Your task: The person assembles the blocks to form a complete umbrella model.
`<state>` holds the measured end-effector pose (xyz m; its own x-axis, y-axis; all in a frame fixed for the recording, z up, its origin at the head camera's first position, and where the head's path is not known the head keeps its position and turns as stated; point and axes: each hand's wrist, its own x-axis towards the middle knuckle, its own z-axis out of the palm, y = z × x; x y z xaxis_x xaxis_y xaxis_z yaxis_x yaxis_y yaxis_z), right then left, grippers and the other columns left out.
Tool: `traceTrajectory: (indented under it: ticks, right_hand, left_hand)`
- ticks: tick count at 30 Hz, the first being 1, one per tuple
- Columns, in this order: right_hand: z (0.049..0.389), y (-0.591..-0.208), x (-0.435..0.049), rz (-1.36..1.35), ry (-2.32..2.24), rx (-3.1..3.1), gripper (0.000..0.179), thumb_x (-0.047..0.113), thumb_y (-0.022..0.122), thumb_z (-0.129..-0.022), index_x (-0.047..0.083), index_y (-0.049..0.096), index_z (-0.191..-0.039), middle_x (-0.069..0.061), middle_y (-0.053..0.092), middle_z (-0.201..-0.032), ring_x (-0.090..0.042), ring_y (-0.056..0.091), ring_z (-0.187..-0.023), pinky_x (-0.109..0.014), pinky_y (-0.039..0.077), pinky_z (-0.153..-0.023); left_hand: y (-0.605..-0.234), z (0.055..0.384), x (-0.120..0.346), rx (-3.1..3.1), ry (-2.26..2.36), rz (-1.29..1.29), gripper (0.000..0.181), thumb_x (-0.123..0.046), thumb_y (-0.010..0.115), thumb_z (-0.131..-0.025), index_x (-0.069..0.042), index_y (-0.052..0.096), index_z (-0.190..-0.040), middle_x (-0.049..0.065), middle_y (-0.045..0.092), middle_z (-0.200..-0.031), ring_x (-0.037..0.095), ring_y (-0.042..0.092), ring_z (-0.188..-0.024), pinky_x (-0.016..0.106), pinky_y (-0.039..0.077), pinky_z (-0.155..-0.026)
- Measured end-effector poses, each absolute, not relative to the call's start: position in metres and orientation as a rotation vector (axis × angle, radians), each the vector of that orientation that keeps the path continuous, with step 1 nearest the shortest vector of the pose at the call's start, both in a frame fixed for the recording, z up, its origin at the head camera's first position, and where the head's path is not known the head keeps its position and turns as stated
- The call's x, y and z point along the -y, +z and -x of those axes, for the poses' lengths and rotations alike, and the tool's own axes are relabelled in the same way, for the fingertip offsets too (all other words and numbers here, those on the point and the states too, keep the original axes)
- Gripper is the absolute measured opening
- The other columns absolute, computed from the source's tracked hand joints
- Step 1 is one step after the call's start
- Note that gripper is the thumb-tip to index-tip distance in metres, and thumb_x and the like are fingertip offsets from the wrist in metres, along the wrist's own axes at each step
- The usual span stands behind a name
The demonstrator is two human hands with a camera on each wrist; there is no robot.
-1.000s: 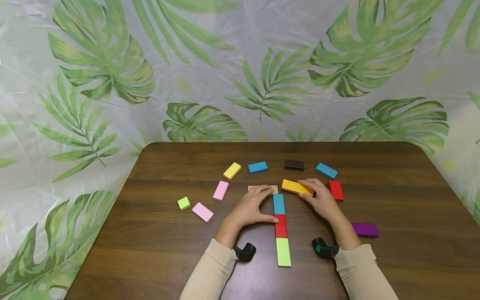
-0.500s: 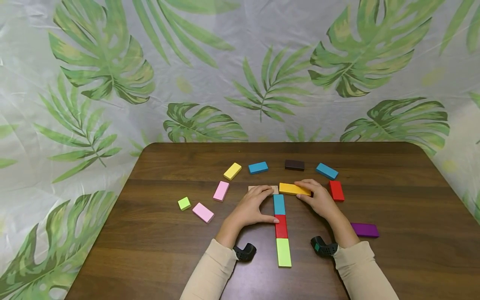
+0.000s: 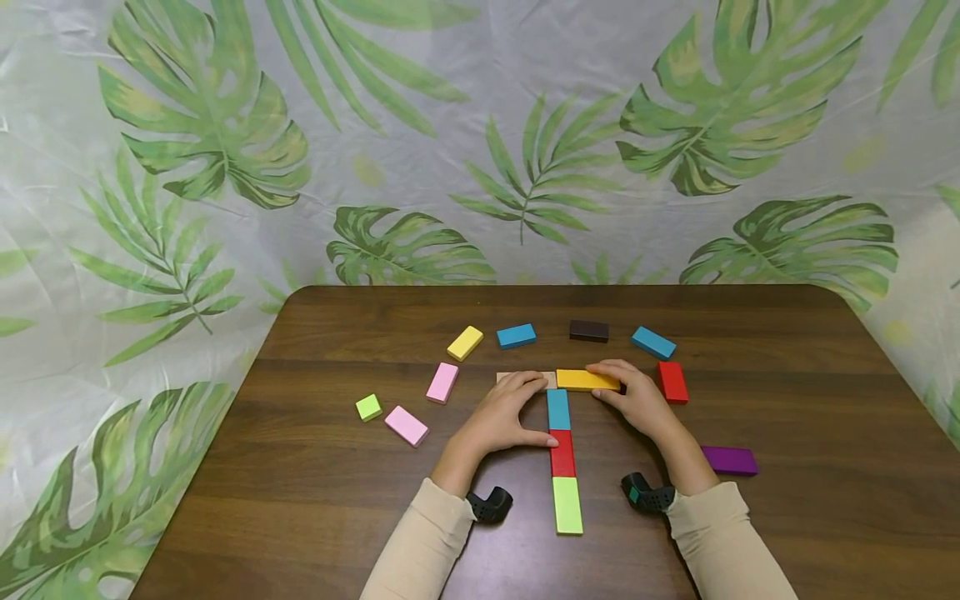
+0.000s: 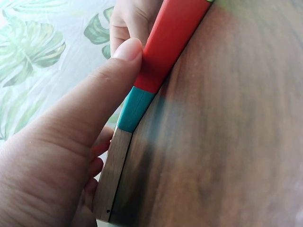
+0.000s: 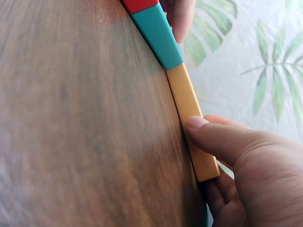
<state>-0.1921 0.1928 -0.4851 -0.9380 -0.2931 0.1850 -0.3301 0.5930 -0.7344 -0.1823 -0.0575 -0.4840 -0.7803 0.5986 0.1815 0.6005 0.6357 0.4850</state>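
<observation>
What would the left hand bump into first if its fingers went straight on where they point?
Probably the orange block, just ahead of the left hand in the head view, but its height is unclear.

My right hand (image 3: 637, 396) has moved left; between its thumb and fingers, the orange block (image 3: 576, 380), slanted and apart a second ago, now lies straight, meeting the wooden block (image 3: 552, 380) beside my left fingers (image 3: 528, 384).
</observation>
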Motion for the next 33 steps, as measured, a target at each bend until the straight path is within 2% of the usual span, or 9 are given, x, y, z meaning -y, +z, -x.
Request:
traceTrajectory:
  ticks: [17, 33]
  right_hand:
    - [0.1919, -0.4855, -0.1923, -0.565, 1.323, 2.761, 0.035, 0.007, 0.064, -0.083, 0.005, 0.059, -0.118, -0.014, 0.051, -0.118, -0.032, 0.044, -0.111, -0.050, 0.033, -0.094]
    - [0.1916, -0.4859, -0.1929, -0.560, 1.340, 2.769, 0.036, 0.009, 0.063, -0.083, 0.005, 0.059, -0.119, -0.015, 0.050, -0.120, -0.033, 0.043, -0.112, -0.051, 0.032, -0.094]
  left_hand:
    - [-0.4838, 0.1820, 0.0574, 2.846, -0.840, 1.036, 0.092, -0.063, 0.068, -0.063, -0.012, 0.042, -0.135, 0.000, 0.039, -0.133, 0.013, 0.029, -0.124, 0.030, 0.024, -0.102]
    - [-0.4819, 0.1818, 0.0526, 2.830, -0.794, 1.015, 0.085, -0.064, 0.063, -0.068, -0.015, 0.043, -0.134, -0.001, 0.040, -0.131, 0.014, 0.032, -0.122, 0.031, 0.027, -0.101]
